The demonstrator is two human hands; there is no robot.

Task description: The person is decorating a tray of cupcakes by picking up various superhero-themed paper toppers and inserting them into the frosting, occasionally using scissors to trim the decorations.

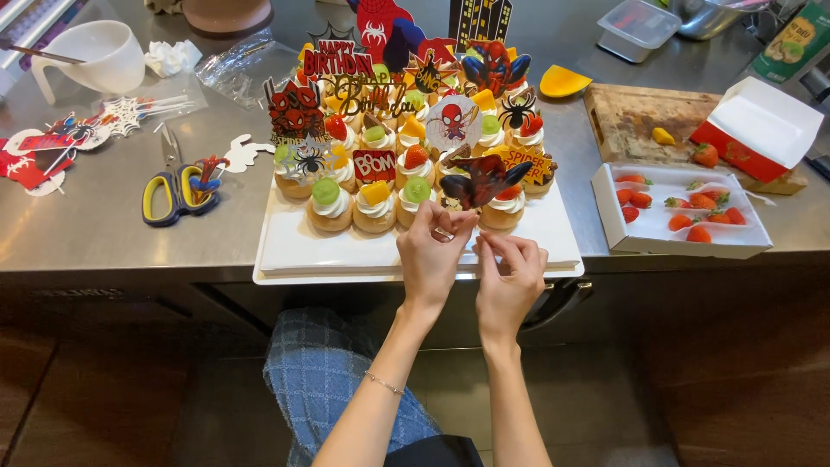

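1. Your white square tray (346, 251) sits at the front edge of the steel counter (104, 225) and carries a cluster of cream-topped tartlets (406, 164), each with a piece of fruit on top: green grape halves, orange mango pieces, strawberries. Paper cake toppers in red, black and blue stand among them.
2. To your right, a shallow white box (683, 238) holds cut strawberries (692, 212) spread over its floor. Behind it lies a wooden cutting board (640, 117) with a yellow fruit piece on it, and a red-and-white carton (761, 130) rests on the board's right end.
3. At the far right stands a clear plastic tub (638, 26) (what is inside cannot be told). At the far left a white jug (95, 56) holds a utensil whose handle sticks out.
4. Your left hand (430, 259) pinches the stick of a dark red-and-black figure topper (484, 180) between thumb and fingertips, the other fingers curled; the topper stands over the front row of tartlets, right of centre.
5. Your right hand (507, 281) is just beside it, thumb and forefinger close together near the stick's lower end; whether they touch it cannot be told.
6. Blue-and-yellow scissors (177, 195) lie on the counter left of the tray, with loose toppers further left.
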